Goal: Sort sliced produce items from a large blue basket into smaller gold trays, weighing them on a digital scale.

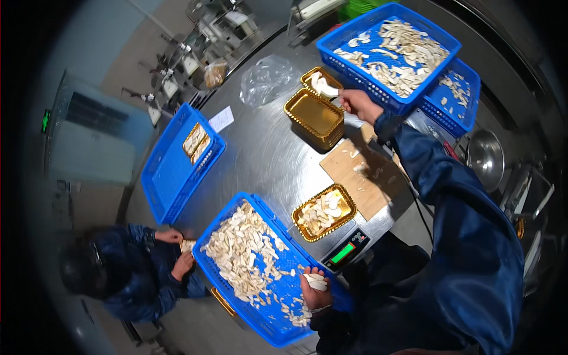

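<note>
My left hand is cupped around several pale mushroom slices, over the near end of a blue plastic crate holding many more slices. At the far side of the steel table, my right hand pinches a long white mushroom slice above a small gold tray. Next to that hand stands a stack of empty gold trays. A gold tray of mushroom slices rests on a digital scale with a lit green display, between my two hands.
A wooden cutting board with scraps lies beside the scale. Blue crates of slices stand at the back right. Another blue crate holds filled trays. A clear plastic bag and a paper note lie on the table. A co-worker sits opposite.
</note>
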The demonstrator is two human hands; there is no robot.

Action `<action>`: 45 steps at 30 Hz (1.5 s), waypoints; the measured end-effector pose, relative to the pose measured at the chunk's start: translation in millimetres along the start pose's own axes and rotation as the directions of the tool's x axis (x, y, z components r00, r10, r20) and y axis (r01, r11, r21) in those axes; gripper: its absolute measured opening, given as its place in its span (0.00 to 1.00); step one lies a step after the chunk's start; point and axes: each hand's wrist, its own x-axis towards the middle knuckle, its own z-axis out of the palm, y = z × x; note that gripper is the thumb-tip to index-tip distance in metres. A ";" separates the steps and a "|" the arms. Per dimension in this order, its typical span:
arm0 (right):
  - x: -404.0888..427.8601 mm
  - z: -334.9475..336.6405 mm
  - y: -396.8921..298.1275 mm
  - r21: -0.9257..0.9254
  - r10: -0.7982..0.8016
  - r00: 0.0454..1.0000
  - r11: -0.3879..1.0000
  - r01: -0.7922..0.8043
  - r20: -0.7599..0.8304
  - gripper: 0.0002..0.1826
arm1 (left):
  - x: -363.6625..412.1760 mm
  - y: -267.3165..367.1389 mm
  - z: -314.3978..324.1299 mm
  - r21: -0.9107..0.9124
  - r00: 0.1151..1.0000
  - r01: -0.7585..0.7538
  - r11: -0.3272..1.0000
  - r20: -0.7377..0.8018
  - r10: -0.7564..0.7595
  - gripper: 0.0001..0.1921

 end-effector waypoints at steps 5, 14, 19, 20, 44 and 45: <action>57.5 -13.0 -9.8 -0.123 -0.086 0.996 0.988 0.089 0.034 0.09 | -7.2 -10.2 -17.0 -0.200 0.999 -0.002 0.980 0.052 0.012 0.17; -140.6 187.5 32.9 -0.469 0.352 0.708 0.883 -0.034 0.612 0.12 | -1.9 -20.8 -57.3 -0.525 0.977 -0.203 0.827 -0.049 0.209 0.12; -244.1 258.8 162.2 -0.653 0.638 0.382 0.750 -0.110 0.668 0.10 | -20.7 -1.3 -67.7 -0.469 0.950 -0.305 0.829 -0.211 0.230 0.13; -254.4 267.9 187.3 -0.647 0.616 0.460 0.754 -0.110 0.639 0.10 | -25.1 6.1 -71.2 -0.417 0.936 -0.322 0.850 -0.277 0.219 0.13; -263.9 319.0 279.1 -0.838 -0.040 0.847 0.133 0.530 0.529 0.09 | -14.2 85.5 -194.6 -0.513 0.991 -0.016 0.858 0.108 0.084 0.12; -269.5 326.6 280.5 -0.835 -0.043 0.836 0.049 0.548 0.546 0.08 | -14.9 87.0 -191.2 -0.511 0.991 -0.013 0.859 0.106 0.079 0.12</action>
